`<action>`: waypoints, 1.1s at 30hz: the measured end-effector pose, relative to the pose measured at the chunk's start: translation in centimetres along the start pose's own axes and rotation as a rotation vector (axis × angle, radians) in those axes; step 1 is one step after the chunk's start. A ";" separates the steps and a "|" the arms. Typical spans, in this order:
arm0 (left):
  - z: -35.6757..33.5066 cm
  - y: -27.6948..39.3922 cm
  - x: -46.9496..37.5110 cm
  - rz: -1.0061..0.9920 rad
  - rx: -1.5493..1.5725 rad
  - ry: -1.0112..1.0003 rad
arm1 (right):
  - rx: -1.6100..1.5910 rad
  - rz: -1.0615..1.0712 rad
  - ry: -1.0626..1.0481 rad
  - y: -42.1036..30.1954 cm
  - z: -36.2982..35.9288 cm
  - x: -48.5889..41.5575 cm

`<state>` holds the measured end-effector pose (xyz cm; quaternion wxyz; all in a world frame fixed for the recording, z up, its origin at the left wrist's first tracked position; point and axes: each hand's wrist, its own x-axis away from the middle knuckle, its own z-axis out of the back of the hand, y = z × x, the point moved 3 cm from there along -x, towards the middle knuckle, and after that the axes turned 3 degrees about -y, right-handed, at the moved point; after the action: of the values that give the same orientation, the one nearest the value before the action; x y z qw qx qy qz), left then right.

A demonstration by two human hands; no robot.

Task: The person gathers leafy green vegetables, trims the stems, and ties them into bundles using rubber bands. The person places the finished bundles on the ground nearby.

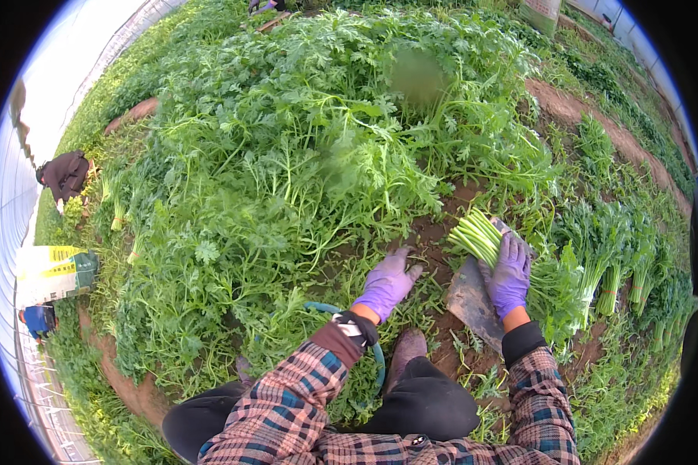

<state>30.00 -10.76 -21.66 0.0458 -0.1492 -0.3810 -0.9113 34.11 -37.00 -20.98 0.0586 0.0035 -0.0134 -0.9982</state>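
My right hand (509,276), in a purple glove, holds a bunch of leafy greens (476,237) with pale green cut stems pointing up and left. The bunch lies over a dirty flat board (471,293) on the soil. My left hand (388,282), also in a purple glove, is spread low over cut leaves and bare soil, left of the bunch, with nothing seen in it. Uncut leafy greens (291,157) stand in front of both hands. A blue-green hoop (379,363), perhaps a basket rim, shows partly under my left forearm.
Tied bunches of greens (608,290) stand in a row at the right. A printed sack (58,273) is at the far left, near a crouching person in dark clothes (67,174) and a person in blue (39,321). My boot (406,351) is beside the hoop.
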 end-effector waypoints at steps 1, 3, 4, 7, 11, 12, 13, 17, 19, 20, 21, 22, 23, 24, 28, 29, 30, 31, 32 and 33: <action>1.4 -0.8 2.2 0.032 -0.055 0.020 | -0.006 0.009 0.041 0.0 0.0 0.0; 4.2 -2.6 6.5 0.086 -0.015 0.013 | -0.018 -0.004 0.065 0.1 0.0 0.0; 5.4 -3.6 8.3 0.151 -0.042 0.000 | -0.019 0.022 0.045 0.1 -0.1 -0.2; 8.2 -6.1 12.8 0.253 0.021 0.086 | -0.030 0.025 -0.011 0.3 0.0 -0.5; 10.0 -8.0 17.1 0.239 0.049 0.212 | -0.039 0.022 -0.104 0.5 0.6 -1.2; 10.1 -8.2 17.8 0.265 0.071 0.214 | -0.044 -0.025 -0.156 0.4 0.6 -1.4; 10.5 -8.2 18.6 0.233 0.080 0.223 | -0.053 -0.028 -0.158 0.5 1.0 -1.4; 12.2 -7.3 21.2 0.290 0.066 0.264 | -0.116 -0.053 -0.197 0.0 2.3 -1.2; 13.8 -6.6 22.4 0.260 0.040 0.313 | -0.137 -0.060 -0.202 -0.3 3.2 -1.0; 15.0 -6.3 23.1 0.224 0.024 0.352 | -0.165 -0.079 -0.209 -0.4 3.6 -1.0; 16.3 -6.2 24.0 0.195 0.005 0.398 | -0.128 -0.065 -0.176 -0.5 4.2 -1.0; 17.7 -6.3 25.2 0.174 0.050 0.463 | -0.141 -0.054 -0.179 -0.6 4.7 -1.0; 19.4 -6.3 26.9 0.107 -0.031 0.573 | -0.159 -0.030 -0.187 -0.6 5.1 -1.0; 21.0 -6.8 28.9 0.146 -0.039 0.632 | -0.155 -0.027 -0.236 -0.6 5.4 -1.1; 26.0 -9.6 40.1 0.288 -0.207 0.912 | -0.173 0.072 -0.231 -1.1 6.1 -1.5; 26.3 -10.6 43.1 0.410 -0.228 0.959 | -0.175 0.102 -0.212 -1.6 6.2 -1.6; 26.1 -11.6 46.0 0.456 -0.198 1.016 | -0.192 0.166 -0.182 -2.3 6.5 -1.6; 25.6 -12.5 48.7 0.497 -0.164 1.068 | -0.171 0.193 -0.173 -3.1 6.9 -1.5; 24.9 -13.5 51.1 0.558 -0.187 1.068 | -0.185 0.241 -0.108 -4.0 7.5 -1.2; 23.5 -14.4 53.1 0.598 -0.232 1.071 | -0.261 0.301 -0.116 -5.2 8.3 -1.1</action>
<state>-17.77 17.71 0.47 0.4672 0.2244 -0.1455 -0.8428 34.51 -31.48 -12.84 0.2063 -0.0634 0.1125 -0.9699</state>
